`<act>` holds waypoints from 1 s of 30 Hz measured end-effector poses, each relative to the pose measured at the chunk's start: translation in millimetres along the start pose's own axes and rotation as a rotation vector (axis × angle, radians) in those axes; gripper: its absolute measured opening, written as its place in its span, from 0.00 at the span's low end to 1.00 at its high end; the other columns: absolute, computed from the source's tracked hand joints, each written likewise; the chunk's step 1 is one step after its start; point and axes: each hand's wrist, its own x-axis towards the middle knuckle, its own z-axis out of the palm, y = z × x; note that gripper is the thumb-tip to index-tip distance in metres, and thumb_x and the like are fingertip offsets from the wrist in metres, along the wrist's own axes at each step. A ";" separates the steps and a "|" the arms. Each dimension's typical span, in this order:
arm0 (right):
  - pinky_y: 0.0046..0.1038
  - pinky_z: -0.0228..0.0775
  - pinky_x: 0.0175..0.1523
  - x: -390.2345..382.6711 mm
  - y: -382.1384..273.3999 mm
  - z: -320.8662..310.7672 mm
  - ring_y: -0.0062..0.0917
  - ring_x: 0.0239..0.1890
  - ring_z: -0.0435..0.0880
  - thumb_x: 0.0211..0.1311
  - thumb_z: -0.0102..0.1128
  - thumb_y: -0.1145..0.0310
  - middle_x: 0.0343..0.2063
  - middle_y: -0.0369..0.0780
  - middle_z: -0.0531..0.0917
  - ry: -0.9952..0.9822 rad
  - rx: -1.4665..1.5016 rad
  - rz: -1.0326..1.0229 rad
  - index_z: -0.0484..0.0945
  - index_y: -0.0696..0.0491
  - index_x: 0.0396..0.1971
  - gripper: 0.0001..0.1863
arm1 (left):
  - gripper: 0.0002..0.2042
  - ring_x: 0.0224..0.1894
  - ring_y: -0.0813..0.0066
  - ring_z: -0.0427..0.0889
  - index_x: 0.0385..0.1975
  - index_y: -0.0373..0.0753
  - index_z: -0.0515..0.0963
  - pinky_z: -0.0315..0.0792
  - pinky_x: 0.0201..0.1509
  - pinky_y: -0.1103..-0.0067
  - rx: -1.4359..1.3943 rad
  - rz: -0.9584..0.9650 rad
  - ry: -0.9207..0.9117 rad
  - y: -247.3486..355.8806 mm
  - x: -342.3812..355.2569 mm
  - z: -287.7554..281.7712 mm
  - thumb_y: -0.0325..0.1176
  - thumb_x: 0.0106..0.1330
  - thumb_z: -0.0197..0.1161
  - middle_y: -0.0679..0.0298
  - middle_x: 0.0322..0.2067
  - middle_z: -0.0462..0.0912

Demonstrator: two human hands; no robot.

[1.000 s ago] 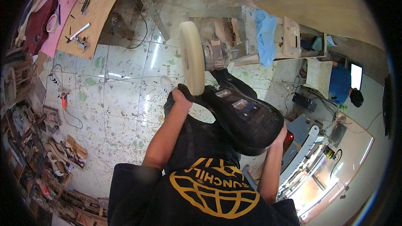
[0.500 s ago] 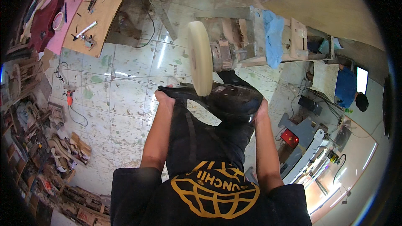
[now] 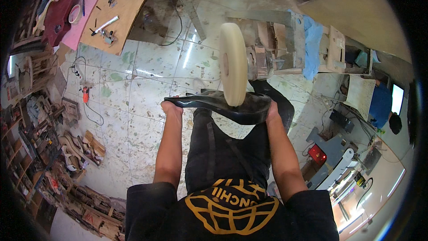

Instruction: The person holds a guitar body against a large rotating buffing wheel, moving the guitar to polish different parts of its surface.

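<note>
A glossy black guitar body (image 3: 240, 114) hangs level in front of me, seen mostly along its edge. My left hand (image 3: 173, 107) grips its narrow pointed end, and my right hand (image 3: 272, 111) is wrapped round the broad end. The rim of a large cream buffing wheel (image 3: 232, 64) meets the guitar body between my hands. Part of the body's far face is hidden behind the wheel. The fingers of my right hand are mostly out of sight behind the body.
The wheel's machine stand (image 3: 276, 40) carries a blue cloth (image 3: 313, 44). A workbench (image 3: 111, 18) at the far left holds a dark red guitar body (image 3: 62, 15) and tools. Wooden parts (image 3: 78, 149) are piled at left. A person in blue (image 3: 380, 105) is at far right.
The guitar body has tipped from showing its broad, shiny face to nearly edge-on, and both hands turned with it. My view has swung slightly, so the surroundings sit farther right.
</note>
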 end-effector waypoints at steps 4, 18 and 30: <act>0.42 0.68 0.51 12.8 14.8 11.9 0.41 0.42 0.77 0.62 0.34 0.63 0.41 0.49 0.78 0.000 -0.063 -0.034 0.73 0.60 0.42 0.21 | 0.23 0.38 0.56 0.74 0.47 0.30 0.63 0.70 0.46 0.55 -0.024 0.037 0.057 19.4 6.6 -12.5 0.40 0.63 0.29 0.46 0.39 0.71; 0.43 0.68 0.47 -9.1 79.3 109.1 0.39 0.39 0.77 0.63 0.33 0.60 0.36 0.46 0.79 0.060 -0.015 0.153 0.74 0.56 0.41 0.21 | 0.18 0.31 0.57 0.73 0.31 0.33 0.65 0.70 0.44 0.57 -0.119 0.189 0.105 119.2 -25.5 -68.9 0.41 0.62 0.30 0.52 0.27 0.72; 0.41 0.66 0.50 -61.4 92.2 129.7 0.39 0.42 0.75 0.63 0.36 0.58 0.39 0.48 0.78 -0.063 -0.057 0.166 0.74 0.57 0.41 0.21 | 0.17 0.34 0.57 0.73 0.32 0.31 0.67 0.70 0.46 0.59 -0.154 0.250 -0.041 167.8 -73.3 -111.0 0.39 0.61 0.35 0.50 0.32 0.72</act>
